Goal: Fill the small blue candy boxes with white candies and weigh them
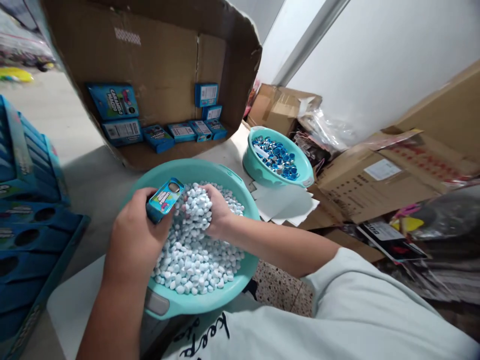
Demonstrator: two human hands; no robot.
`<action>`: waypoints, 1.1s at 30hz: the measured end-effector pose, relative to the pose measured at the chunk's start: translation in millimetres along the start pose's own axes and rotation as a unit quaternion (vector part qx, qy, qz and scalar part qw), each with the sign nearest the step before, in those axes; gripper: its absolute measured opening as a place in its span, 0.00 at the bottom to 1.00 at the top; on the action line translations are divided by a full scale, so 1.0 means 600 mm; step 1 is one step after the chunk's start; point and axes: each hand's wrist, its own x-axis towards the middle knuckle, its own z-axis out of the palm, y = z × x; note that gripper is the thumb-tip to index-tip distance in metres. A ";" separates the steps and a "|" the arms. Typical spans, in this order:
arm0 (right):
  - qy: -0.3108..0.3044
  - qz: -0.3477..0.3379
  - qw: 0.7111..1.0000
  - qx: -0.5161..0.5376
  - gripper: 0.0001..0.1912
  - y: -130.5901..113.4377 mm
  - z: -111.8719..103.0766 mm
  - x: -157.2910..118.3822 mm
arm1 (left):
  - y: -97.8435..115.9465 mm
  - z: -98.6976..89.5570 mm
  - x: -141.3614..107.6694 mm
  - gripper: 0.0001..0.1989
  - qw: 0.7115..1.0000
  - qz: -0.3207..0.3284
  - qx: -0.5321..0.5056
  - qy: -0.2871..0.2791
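Note:
My left hand (pixel 140 225) is closed around a small blue candy tin (pixel 165 199), tilted, with a round opening in its top. It hovers over the left side of a large turquoise basin (pixel 247 200). Piled inside the basin are white candies (pixel 198 272), small and rounded. My right hand (pixel 217 212) is cupped around a heap of these candies just beside the tin, its fingers mostly hidden by them. The tin's opening faces up, near the scooped heap; I cannot tell how full it is.
A tilted cardboard box (pixel 161 60) holds several blue packets behind the basin. At its right stands a smaller turquoise basin (pixel 249 162) of blue and silver caps. Stacked blue display trays (pixel 33 240) line the left. Cartons (pixel 360 180) and plastic bags crowd the right.

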 end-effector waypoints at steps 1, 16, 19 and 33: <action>-0.003 -0.024 1.000 0.012 0.11 -0.007 0.003 -0.005 | 0.000 -0.001 -0.001 0.18 1.000 0.003 0.005 -0.003; -0.043 -0.251 0.966 0.031 0.08 -0.035 0.050 -0.041 | -0.013 0.002 -0.001 0.15 0.989 0.108 -0.045 -0.093; -0.032 -0.288 0.957 -0.022 0.10 -0.026 0.052 -0.042 | -0.011 -0.001 -0.001 0.14 0.989 0.095 -0.044 -0.103; -0.078 -0.364 0.922 -0.107 0.06 -0.012 0.049 -0.026 | -0.015 0.003 -0.005 0.14 0.990 0.113 -0.031 -0.073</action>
